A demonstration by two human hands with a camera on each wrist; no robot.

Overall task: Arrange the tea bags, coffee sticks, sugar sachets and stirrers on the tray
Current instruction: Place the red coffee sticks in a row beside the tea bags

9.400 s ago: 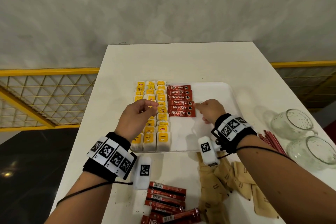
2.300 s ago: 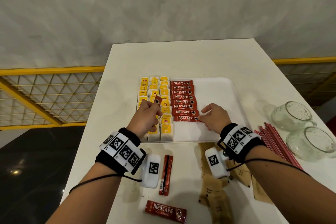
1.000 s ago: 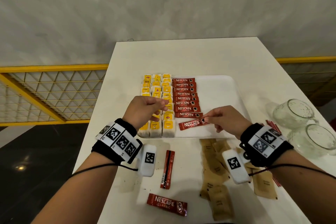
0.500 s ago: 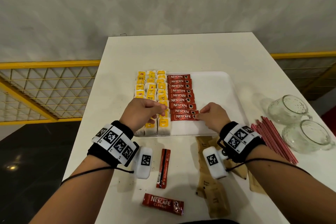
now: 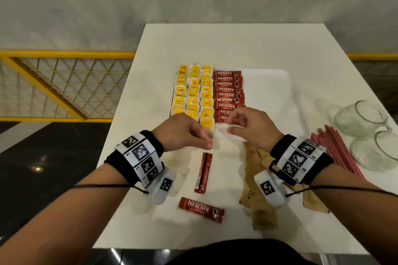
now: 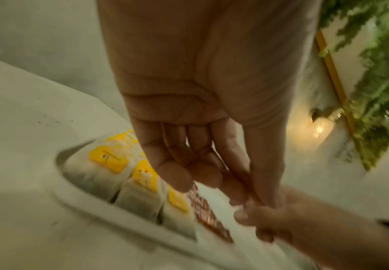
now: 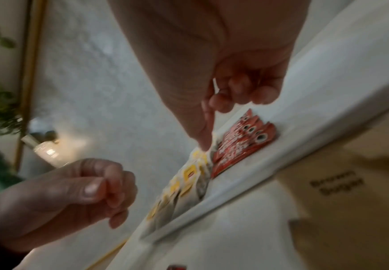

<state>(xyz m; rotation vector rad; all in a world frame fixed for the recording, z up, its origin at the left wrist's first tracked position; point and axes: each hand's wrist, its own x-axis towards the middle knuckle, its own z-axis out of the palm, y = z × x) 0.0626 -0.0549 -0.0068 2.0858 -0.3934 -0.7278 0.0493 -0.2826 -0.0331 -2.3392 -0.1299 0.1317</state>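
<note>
A white tray (image 5: 269,97) holds three columns of yellow-tagged tea bags (image 5: 193,94) and, beside them, one column of red coffee sticks (image 5: 228,92). My left hand (image 5: 206,142) hovers at the tray's near edge with its fingers curled and the thumb against them, holding nothing. My right hand (image 5: 233,123) is over the nearest coffee sticks, fingers curled and thumb stretched out, also holding nothing. Two loose coffee sticks (image 5: 203,172) (image 5: 201,210) lie on the table near me. Brown sugar sachets (image 5: 258,189) lie under my right wrist, and red stirrers (image 5: 336,150) are to the right.
Two glass mugs (image 5: 361,116) (image 5: 379,153) stand at the table's right edge beside the stirrers. The tray's right half shows bare white. A yellow railing (image 5: 64,54) runs behind the table on the left.
Both hands have drawn back toward the tray's near edge. The stick the right hand was setting down now lies at the near end of the coffee column.
</note>
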